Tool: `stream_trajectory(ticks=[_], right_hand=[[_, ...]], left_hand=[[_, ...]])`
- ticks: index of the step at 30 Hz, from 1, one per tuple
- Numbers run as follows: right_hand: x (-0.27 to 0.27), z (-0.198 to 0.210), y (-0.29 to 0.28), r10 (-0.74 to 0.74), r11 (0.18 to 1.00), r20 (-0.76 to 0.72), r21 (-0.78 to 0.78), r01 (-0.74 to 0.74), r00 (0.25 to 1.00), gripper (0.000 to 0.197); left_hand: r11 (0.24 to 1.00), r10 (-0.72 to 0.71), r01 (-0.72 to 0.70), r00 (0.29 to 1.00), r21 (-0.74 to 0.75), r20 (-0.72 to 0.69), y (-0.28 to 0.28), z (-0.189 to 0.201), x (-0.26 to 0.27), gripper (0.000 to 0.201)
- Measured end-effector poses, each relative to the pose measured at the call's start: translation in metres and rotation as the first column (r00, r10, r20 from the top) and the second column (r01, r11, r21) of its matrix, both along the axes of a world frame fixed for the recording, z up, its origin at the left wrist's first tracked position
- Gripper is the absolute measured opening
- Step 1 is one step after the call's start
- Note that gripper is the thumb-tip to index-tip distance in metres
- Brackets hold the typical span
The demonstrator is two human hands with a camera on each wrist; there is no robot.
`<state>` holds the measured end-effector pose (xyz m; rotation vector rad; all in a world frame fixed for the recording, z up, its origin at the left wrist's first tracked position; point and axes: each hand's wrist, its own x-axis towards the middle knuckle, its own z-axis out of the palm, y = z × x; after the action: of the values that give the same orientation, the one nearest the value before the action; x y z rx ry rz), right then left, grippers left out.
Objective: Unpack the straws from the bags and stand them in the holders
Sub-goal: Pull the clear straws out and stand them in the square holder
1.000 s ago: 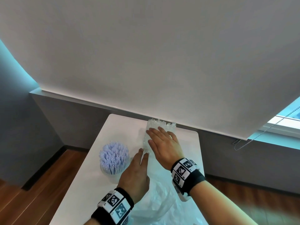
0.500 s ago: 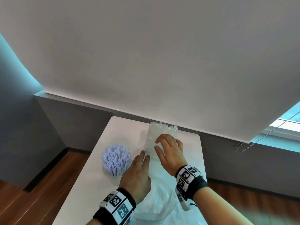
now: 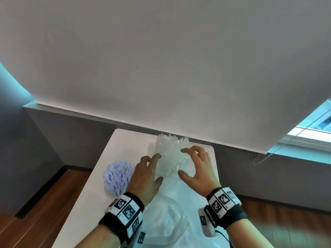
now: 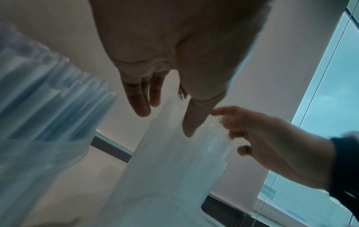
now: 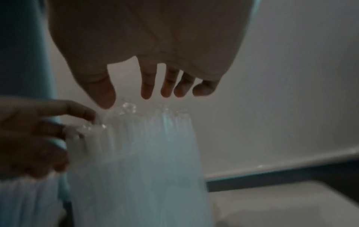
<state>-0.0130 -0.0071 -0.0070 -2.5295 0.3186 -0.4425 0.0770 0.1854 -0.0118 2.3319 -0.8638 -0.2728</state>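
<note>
A bundle of clear straws [image 3: 170,154] stood upright toward the far end of the white bench [image 3: 93,197], its jagged tips rising just in front of the lowered roller blind [image 3: 161,68]. The left hand [image 3: 145,176] sat at the bundle's nine o'clock side, its fingers [image 3: 155,157] loosely spread and bent, with the fingertips touching the straws near their upper part; in the right wrist view those fingertips pressed into the clear tips without closing round them. The right hand [image 3: 198,169] was at the three o'clock side, its fingers [image 3: 187,150] spread and relaxed, arched over the bundle rather than wrapped round it; in the right wrist view its fingertips [image 5: 146,92] hung just above the straw tips, and contact could not be told. Neither hand gripped anything. At about nine o'clock from the left hand stood a holder [image 3: 111,191] packed with pale purple straws [image 3: 118,174], upright and fanned outward, close beside the left wrist. Toward six o'clock, between the two forearms, a crumpled clear plastic bag [image 3: 166,217] lay on the bench. Both wrists wore black bands with printed square markers [image 3: 125,210]. A bead chain [image 3: 279,147] hung from the blind at roughly three o'clock, beside the bright window strip.
</note>
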Motion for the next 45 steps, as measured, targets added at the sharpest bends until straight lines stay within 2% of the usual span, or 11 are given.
stream_trajectory(ticks=[4, 11, 16, 20, 24, 27, 30, 33, 39, 42, 45], right_hand=[[-0.004, -0.009, 0.002, 0.080, 0.996, -0.211, -0.027, -0.088, 0.974, 0.072], [0.022, -0.004, -0.006, 0.013, 1.000, 0.036, -0.003, -0.013, 0.999, 0.032], [0.019, -0.013, -0.008, 0.061, 0.995, 0.031, -0.075, -0.059, 0.998, 0.028], [0.013, -0.002, -0.003, 0.065, 0.988, -0.005, -0.141, -0.065, 0.998, 0.048], [0.007, -0.006, -0.001, 0.126, 0.977, -0.202, -0.142, -0.156, 0.971, 0.079], [0.010, -0.018, -0.007, 0.113, 0.990, -0.110, -0.076, -0.121, 0.987, 0.064], [0.014, -0.021, -0.009, 0.067, 0.990, -0.018, -0.125, -0.069, 0.998, 0.052], [0.012, -0.022, 0.000, 0.037, 0.975, -0.131, -0.214, -0.064, 0.991, 0.063], [0.003, -0.021, 0.005, 0.141, 0.976, -0.228, -0.129, -0.173, 0.963, 0.059], [0.009, -0.007, -0.003, 0.075, 0.995, -0.070, -0.056, -0.079, 0.995, 0.056], [0.022, -0.001, 0.000, 0.003, 0.997, -0.121, -0.076, -0.013, 0.993, 0.065]], left_hand=[[0.998, -0.016, 0.018, 0.999, 0.057, -0.027, -0.010, 0.008, 0.013, 0.039], [0.996, 0.006, -0.002, 0.999, -0.084, 0.045, -0.022, 0.016, 0.022, 0.038], [0.988, -0.070, 0.052, 0.990, 0.149, 0.121, -0.010, 0.007, 0.020, 0.042], [0.971, -0.114, 0.062, 0.969, 0.230, 0.221, -0.002, 0.004, 0.012, 0.052], [0.995, -0.088, 0.086, 0.996, 0.054, 0.022, -0.006, -0.001, 0.024, 0.053], [0.994, -0.105, 0.105, 0.994, -0.001, -0.003, -0.011, -0.001, 0.029, 0.037], [0.995, -0.094, 0.090, 0.983, 0.034, 0.158, -0.017, -0.007, 0.025, 0.036], [0.993, -0.112, 0.117, 0.971, -0.008, 0.211, -0.020, -0.006, 0.015, 0.054], [0.925, -0.315, 0.272, 0.939, 0.265, 0.135, -0.020, -0.016, 0.012, 0.071], [0.964, -0.245, 0.211, 0.942, 0.163, 0.228, -0.019, -0.005, 0.015, 0.067], [0.994, -0.107, 0.099, 0.960, 0.043, 0.258, -0.031, 0.004, 0.024, 0.062]])
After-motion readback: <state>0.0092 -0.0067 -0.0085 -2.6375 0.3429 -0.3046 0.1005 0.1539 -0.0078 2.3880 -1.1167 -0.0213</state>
